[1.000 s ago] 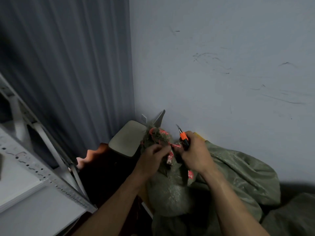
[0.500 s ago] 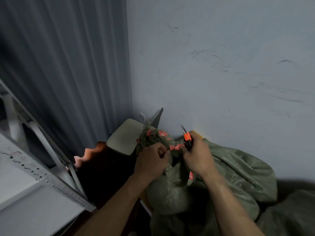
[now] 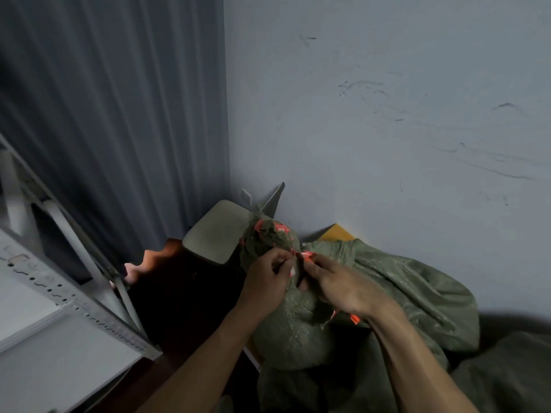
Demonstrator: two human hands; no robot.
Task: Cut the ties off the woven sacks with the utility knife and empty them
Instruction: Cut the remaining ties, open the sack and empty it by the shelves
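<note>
A green woven sack stands upright in front of me, its bunched neck wound with an orange-red tie. My left hand pinches the tie at the neck's right side. Close beside it, my right hand curls its fingers round the utility knife. Only a dark sliver of the knife shows between the two hands, and the blade is hidden. A loose orange end of the tie hangs below my right wrist.
A second green sack slumps against the wall behind, and a third lies at the lower right. A beige stool seat sits in the corner by the grey curtain. A perforated metal shelf frame stands at the left.
The knife, held blade-up above the tie before, has dropped down between my hands and is nearly hidden. My right hand moved lower and closer to my left, which keeps its pinch.
</note>
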